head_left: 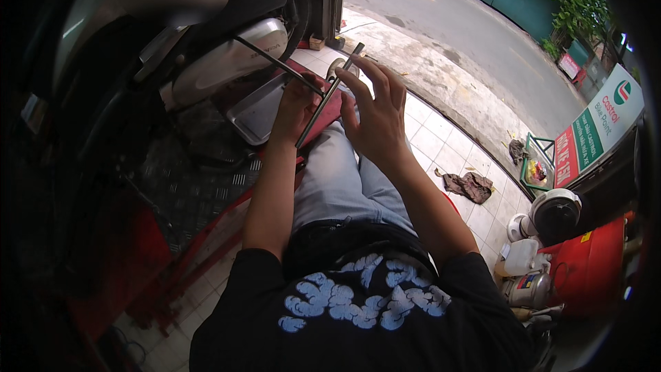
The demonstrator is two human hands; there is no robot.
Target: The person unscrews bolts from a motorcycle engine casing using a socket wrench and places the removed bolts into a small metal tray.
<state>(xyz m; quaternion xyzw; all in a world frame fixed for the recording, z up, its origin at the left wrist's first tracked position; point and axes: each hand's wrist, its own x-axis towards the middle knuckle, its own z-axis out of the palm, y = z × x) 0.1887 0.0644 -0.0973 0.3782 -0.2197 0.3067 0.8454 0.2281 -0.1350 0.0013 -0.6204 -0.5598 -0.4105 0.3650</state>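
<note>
A metal T-handle wrench reaches from in front of me to a motorcycle on the left. Its long shaft runs up to the upper edge of the bike's silver muffler-like cover; what its tip meets is too dark to make out. My left hand is closed around the wrench near where shaft and crossbar join. On the other side, my right hand has its fingers stretched and apart, the fingertips at the crossbar's upper part. Whether they touch it I cannot tell.
A grey metal tray lies on a red surface under the bike. A dark rag is on the white tiles at right. Farther right stand a round white-and-black device, a plastic jug and a red container. A road runs beyond the doorway.
</note>
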